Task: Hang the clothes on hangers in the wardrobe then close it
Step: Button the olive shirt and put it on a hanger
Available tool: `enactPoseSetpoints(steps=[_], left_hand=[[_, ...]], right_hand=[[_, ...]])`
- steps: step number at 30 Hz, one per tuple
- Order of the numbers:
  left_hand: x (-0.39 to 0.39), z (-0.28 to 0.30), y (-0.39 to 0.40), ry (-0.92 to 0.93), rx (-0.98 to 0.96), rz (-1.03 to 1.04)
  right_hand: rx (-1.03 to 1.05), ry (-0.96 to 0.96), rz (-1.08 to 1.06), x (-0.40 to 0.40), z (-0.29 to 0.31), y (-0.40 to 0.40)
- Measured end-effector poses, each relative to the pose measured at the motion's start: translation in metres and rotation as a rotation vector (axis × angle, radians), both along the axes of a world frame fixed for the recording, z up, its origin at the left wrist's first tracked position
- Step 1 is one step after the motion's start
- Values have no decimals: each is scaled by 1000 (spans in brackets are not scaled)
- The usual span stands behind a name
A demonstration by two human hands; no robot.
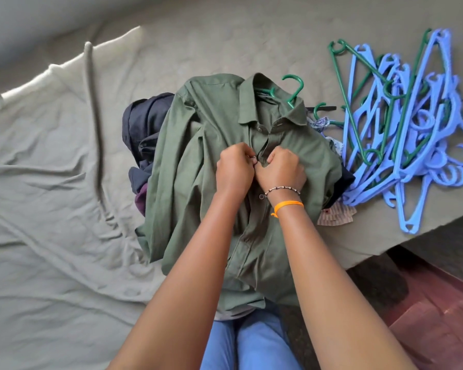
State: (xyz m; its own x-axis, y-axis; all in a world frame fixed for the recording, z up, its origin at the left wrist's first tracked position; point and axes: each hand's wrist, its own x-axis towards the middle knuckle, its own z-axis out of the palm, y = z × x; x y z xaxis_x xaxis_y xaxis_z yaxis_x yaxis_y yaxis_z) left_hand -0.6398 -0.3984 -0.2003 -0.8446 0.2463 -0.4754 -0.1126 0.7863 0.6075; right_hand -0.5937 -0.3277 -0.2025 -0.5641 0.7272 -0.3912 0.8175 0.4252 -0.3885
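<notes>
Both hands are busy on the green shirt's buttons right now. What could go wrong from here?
1. The shirt lies atop other clothes; lifting it may drag them off the bed.
2. Its tail hangs over the bed edge, so it could slide down.
3. The spare hangers are tangled; pulling one may snag others.
Left hand and right hand both pinch the placket.

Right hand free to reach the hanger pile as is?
Probably not yet: the right hand is pinching the green shirt placket with the left hand. The hanger pile lies unobstructed to its right.

Shirt (211, 161) olive green; hanger (296, 89) in collar green. Hanger pile (404, 134) at 3 o'clock periwinkle blue, some green. Bedsheet (51, 182) pale grey-beige. Wristband (288, 205) orange.
</notes>
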Motion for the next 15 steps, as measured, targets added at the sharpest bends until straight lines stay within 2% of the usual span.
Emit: enactPoseSetpoints(steps=[3, 5, 9, 15], left_hand=[[-2, 0, 1, -14, 7, 23], [-5, 3, 0, -26, 60, 72], [-9, 15, -1, -36, 135, 159], [-11, 26, 6, -143, 224, 212]], right_hand=[[52, 15, 6, -1, -2, 0], [19, 165, -118, 3, -2, 3], [-215, 517, -315, 9, 9, 8], [-387, 610, -328, 13, 12, 8]])
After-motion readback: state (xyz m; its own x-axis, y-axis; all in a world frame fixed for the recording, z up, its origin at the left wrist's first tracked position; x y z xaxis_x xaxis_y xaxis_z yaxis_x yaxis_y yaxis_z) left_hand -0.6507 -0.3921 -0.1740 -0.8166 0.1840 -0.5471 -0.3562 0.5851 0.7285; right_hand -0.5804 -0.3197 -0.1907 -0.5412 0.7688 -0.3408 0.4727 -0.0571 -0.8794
